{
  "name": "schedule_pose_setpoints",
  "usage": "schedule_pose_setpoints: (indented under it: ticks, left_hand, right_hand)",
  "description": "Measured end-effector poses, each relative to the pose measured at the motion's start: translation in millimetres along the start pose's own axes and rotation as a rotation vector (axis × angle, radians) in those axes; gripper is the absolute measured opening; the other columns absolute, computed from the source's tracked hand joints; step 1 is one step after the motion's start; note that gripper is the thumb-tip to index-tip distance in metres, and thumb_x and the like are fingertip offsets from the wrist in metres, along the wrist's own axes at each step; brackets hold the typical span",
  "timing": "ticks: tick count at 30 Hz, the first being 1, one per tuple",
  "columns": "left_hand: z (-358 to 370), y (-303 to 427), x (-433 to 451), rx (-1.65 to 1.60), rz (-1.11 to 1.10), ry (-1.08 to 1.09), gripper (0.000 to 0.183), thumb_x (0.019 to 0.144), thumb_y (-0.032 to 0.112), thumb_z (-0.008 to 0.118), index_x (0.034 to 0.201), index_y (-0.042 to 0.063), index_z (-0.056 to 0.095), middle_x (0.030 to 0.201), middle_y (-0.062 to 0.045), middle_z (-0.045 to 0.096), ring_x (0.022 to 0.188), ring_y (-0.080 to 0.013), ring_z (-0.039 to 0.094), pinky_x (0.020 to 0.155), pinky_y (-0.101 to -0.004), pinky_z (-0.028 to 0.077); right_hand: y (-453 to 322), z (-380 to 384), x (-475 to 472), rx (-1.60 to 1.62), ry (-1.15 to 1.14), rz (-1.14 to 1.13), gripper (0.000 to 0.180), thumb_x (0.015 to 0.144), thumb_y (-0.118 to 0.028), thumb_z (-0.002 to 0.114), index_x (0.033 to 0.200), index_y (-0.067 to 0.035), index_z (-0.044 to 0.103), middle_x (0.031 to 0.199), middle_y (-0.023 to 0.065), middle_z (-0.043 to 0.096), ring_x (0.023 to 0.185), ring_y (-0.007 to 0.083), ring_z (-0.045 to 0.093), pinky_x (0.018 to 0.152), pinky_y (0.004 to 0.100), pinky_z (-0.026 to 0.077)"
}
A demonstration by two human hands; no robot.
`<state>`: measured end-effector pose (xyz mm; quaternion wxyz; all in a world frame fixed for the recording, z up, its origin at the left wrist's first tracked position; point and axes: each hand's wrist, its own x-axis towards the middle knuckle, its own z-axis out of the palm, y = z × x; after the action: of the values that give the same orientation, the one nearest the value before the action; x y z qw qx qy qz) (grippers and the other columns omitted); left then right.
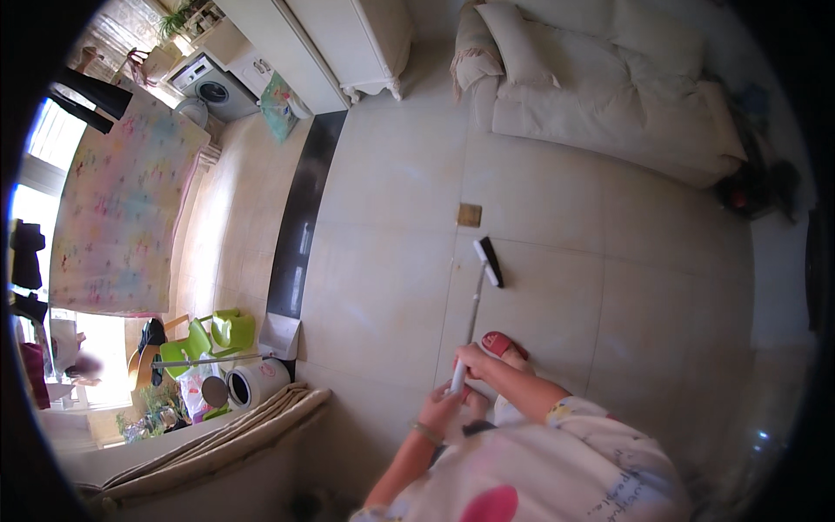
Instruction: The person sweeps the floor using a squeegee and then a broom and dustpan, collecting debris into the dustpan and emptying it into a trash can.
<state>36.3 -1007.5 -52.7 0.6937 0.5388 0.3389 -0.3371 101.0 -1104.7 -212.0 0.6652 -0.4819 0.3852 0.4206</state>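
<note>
A long-handled broom reaches out over the floor from in front of my body. Its white head with dark bristles (489,262) rests on the tiles, beyond a red slipper (499,343) on one foot. My right hand (473,361) grips the pale handle (474,313) partway down. Closer to my body, my left hand (438,412), with a bangle at the wrist, is closed around the handle's top end. A small square brown patch (469,215), perhaps a floor drain cover, lies just past the broom head.
A beige sofa (574,98) stands at the far right. Along the left, a dark floor strip (306,209) crosses the tiles, with a dustpan (279,334), a white bin (258,382) and a green chair (189,346) beside it. A gathered curtain (222,444) hangs at lower left.
</note>
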Motion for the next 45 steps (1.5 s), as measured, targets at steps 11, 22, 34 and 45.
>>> schedule_pose_setpoints:
  ticks: [11,22,34,45]
  left_hand:
    - [-33,-12,-52,0.075,0.190,-0.100,0.052,0.071,0.013,0.061,0.117,-0.004,0.044,0.078,-0.001,0.053,0.064,-0.0068,0.048,0.055,-0.0201,0.038]
    - [-53,-125,111,0.291,0.431,-0.009,0.045,0.071,0.012,0.058,0.112,-0.004,0.048,0.072,-0.001,0.053,0.059,-0.0066,0.048,0.051,-0.0209,0.040]
    - [-92,-71,-43,0.200,0.480,0.054,0.052,0.071,0.011,0.059,0.117,-0.006,0.042,0.073,-0.001,0.054,0.059,-0.0066,0.049,0.050,-0.0208,0.040]
    - [-70,-50,36,0.281,0.554,-0.021,0.053,0.067,0.011,0.057,0.116,-0.003,0.045,0.070,-0.004,0.055,0.056,-0.0086,0.051,0.050,-0.0230,0.042]
  right_hand:
    - [27,35,-41,0.179,0.026,-0.087,0.025,0.066,0.000,0.048,0.085,0.005,0.033,0.058,0.0145,0.046,0.043,0.0260,0.050,0.034,0.0379,0.039]
    - [-9,-7,19,-0.041,0.075,0.002,0.016,0.072,-0.001,0.039,0.086,0.005,0.040,0.057,0.0142,0.048,0.048,0.0245,0.050,0.037,0.0363,0.040]
    - [37,101,-40,-0.242,-0.168,-0.123,0.010,0.068,0.000,0.045,0.076,0.005,0.041,0.056,0.0150,0.048,0.044,0.0265,0.049,0.038,0.0387,0.041]
    - [-20,33,-2,0.167,-0.228,-0.214,0.014,0.071,-0.006,0.046,0.059,0.001,0.042,0.049,0.0165,0.045,0.045,0.0275,0.048,0.043,0.0375,0.041]
